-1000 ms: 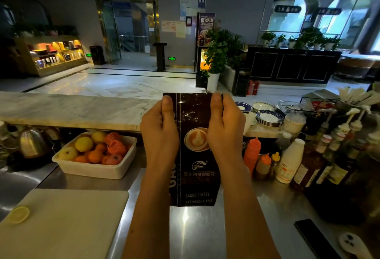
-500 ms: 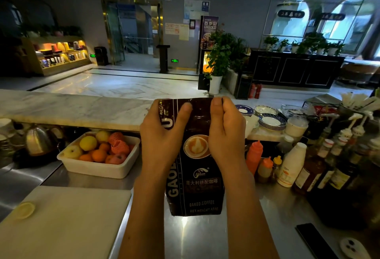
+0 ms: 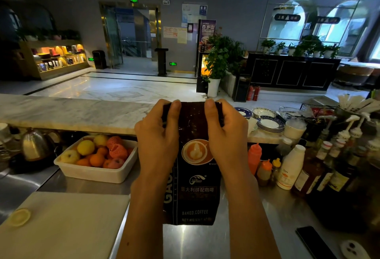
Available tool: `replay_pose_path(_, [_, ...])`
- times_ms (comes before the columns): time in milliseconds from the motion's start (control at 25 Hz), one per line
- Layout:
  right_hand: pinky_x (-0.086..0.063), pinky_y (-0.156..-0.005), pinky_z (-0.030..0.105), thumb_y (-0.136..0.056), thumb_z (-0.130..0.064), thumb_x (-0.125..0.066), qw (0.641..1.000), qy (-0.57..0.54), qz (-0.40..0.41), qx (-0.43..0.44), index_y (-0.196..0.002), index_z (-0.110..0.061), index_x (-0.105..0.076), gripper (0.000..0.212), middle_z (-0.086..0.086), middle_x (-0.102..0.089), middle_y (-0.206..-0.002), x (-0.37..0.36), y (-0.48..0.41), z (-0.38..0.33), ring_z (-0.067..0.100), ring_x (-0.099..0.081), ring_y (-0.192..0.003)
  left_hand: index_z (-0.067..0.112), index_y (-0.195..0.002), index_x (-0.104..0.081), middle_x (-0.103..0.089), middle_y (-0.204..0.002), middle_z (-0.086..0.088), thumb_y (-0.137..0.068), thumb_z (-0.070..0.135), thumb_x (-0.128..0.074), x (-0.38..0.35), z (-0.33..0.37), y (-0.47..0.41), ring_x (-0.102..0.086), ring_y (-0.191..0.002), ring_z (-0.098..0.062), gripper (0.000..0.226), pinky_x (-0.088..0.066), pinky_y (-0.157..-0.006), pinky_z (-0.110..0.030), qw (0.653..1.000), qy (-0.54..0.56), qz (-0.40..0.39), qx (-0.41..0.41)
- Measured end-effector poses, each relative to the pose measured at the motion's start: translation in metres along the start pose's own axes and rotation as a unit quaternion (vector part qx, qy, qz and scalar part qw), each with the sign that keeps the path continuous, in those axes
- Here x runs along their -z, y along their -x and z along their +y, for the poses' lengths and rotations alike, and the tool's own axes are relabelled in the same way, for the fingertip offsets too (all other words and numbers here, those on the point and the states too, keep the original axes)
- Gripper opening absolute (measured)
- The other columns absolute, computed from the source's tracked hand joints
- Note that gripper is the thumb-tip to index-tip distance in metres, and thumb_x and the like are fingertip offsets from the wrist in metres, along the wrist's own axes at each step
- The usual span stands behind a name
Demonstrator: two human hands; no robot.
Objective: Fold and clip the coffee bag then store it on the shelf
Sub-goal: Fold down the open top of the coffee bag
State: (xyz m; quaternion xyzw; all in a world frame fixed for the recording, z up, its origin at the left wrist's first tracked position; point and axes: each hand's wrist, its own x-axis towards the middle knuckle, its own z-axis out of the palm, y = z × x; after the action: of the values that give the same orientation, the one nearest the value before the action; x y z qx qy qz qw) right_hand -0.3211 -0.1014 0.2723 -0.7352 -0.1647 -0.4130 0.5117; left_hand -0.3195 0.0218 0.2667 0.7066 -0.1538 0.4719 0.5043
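You are holding the coffee bag (image 3: 193, 168) upright in front of you, its bottom edge resting on the steel worktop (image 3: 205, 242), printed face with the latte cup turned towards you. Your left hand (image 3: 158, 137) grips the bag's upper left part and your right hand (image 3: 225, 135) the upper right, both thumbs lying on the front near the top edge while the fingers (image 3: 167, 108) curl over the top corners, pinching the bag's top between thumb and fingers on each side. The top strip of the bag looks bent over towards you under that grip, though how far it is folded you cannot tell. To your left a white tub of fruit (image 3: 96, 160) sits on the worktop, with a pale cutting board (image 3: 61, 223) nearer to you and a metal kettle (image 3: 35, 145) further left. To your right stand an orange squeeze bottle (image 3: 254, 156), a white bottle (image 3: 291, 167) and several dark syrup bottles (image 3: 329, 168)
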Motion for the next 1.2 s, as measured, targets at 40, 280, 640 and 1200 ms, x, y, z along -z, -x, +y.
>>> replay_pose_path(40, [-0.035, -0.047, 0.007, -0.100, -0.035, -0.047, 1.000, 0.005, 0.006, 0.002, -0.073, -0.026, -0.052, 0.029, -0.015, -0.051, -0.053, -0.001, -0.001, 0.001, -0.005, -0.051, -0.051, 0.019, -0.077, -0.053, -0.051, -0.060, 0.016, -0.102, 0.021, -0.052, -0.002, -0.001, 0.000, -0.053, -0.059, 0.005, 0.024, -0.036, -0.052, -0.005, 1.000, -0.001, 0.004, 0.004])
replay_pose_path(280, [-0.036, -0.045, 0.015, -0.103, -0.028, -0.040, 1.000, 0.025, 0.009, 0.003, -0.078, -0.017, -0.052, 0.030, -0.015, -0.039, -0.050, -0.001, -0.006, 0.006, -0.002, -0.047, -0.048, 0.006, -0.074, -0.051, -0.048, -0.062, 0.005, -0.106, 0.018, -0.040, -0.012, -0.008, 0.004, -0.043, -0.059, -0.006, 0.036, -0.033, -0.050, -0.017, 0.995, 0.036, 0.028, 0.093])
replay_pose_path(640, [-0.036, -0.049, 0.009, -0.104, -0.024, -0.040, 0.996, 0.015, 0.089, -0.026, -0.069, -0.031, -0.041, 0.036, -0.012, -0.039, -0.056, 0.006, -0.016, 0.010, -0.005, -0.045, -0.051, 0.025, -0.090, -0.063, -0.069, -0.071, 0.011, -0.101, 0.041, -0.048, -0.009, -0.011, 0.007, -0.068, -0.070, -0.003, 0.025, -0.050, -0.059, -0.013, 0.986, 0.081, -0.136, 0.051])
replay_pose_path(1200, [-0.055, -0.066, 0.031, -0.103, -0.029, -0.043, 0.998, -0.034, -0.015, -0.051, -0.103, -0.011, -0.064, 0.028, 0.004, -0.071, -0.088, 0.005, -0.005, 0.009, 0.014, -0.067, -0.080, 0.008, -0.095, -0.070, -0.076, -0.081, -0.013, -0.107, 0.025, -0.041, 0.005, -0.001, -0.007, -0.074, -0.077, -0.030, 0.036, -0.060, -0.066, -0.046, 0.977, 0.125, -0.102, 0.136])
